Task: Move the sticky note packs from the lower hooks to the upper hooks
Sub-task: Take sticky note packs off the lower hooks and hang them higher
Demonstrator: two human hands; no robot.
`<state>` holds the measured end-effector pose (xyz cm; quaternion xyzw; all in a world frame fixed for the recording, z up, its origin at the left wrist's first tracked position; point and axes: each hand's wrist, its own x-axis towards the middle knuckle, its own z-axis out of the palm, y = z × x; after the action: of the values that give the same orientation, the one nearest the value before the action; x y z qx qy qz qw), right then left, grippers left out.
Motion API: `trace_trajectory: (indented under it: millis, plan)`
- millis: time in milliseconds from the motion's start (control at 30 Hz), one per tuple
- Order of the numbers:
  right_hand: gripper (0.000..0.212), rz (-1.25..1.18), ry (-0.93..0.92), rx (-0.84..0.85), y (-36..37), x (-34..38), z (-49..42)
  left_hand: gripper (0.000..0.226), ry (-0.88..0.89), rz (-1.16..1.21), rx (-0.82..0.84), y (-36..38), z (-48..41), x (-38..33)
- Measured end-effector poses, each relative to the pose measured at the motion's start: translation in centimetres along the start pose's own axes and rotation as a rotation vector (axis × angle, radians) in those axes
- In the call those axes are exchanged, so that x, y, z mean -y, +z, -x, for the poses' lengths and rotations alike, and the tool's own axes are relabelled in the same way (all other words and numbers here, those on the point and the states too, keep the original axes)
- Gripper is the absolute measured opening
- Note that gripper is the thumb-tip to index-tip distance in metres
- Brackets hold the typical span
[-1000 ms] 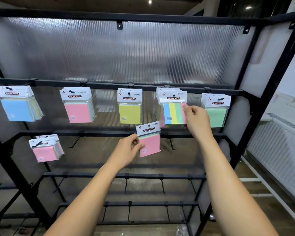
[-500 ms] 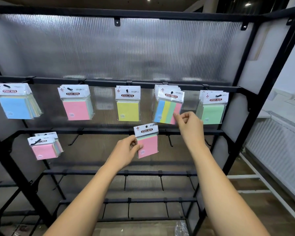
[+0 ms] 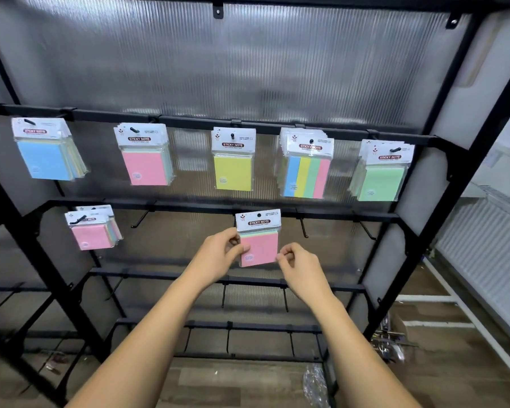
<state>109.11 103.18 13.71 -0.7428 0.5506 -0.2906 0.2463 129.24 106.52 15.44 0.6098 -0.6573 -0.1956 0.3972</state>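
Pinching the pink pack (image 3: 260, 246) between them: left hand (image 3: 218, 256) firmly, right hand (image 3: 300, 267) seemingly.

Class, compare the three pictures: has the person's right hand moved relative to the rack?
Yes. The right hand has dropped from the striped pack on the upper rail to below the second rail, beside the held pink pack.

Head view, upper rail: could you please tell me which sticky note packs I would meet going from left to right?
blue pack → pink pack → yellow pack → striped pack → green pack
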Motion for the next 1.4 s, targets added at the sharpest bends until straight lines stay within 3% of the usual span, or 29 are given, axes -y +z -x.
trace_trajectory:
  millis: [133, 267, 533, 800, 1067, 1167, 1400]
  plan:
    - [0.031, -0.035, -0.101, 0.078, 1.9, 1.3, 0.0, 0.015, -0.031, 0.014, -0.011, -1.2, 1.0, 1.0]
    - [0.041, -0.058, -0.171, 0.052, 3.6, 3.2, -0.3, 0.019, -0.065, 0.059, -0.017, -3.6, 1.7, 2.3]
    - [0.018, -0.161, -0.215, 0.086, 7.2, 9.8, -1.9, 0.009, -0.07, -0.048, -0.048, -10.0, 2.1, 5.6]
    - [0.01, -0.271, -0.269, -0.071, 9.9, 17.5, -4.5, 0.014, -0.084, -0.149, -0.128, -16.5, 1.0, 10.7]
    - [0.007, -0.322, -0.384, -0.15, 10.3, 24.7, -6.4, 0.008, -0.115, -0.327, -0.018, -19.4, -0.3, 14.7]
    - [0.017, -0.33, -0.361, -0.171, 10.7, 26.1, -7.3, 0.007, -0.106, -0.37, 0.05, -19.6, -0.3, 15.8]
    - [0.014, -0.351, -0.252, -0.206, 11.6, 26.9, -8.6, 0.004, -0.097, -0.391, 0.084, -20.2, -0.8, 16.9]
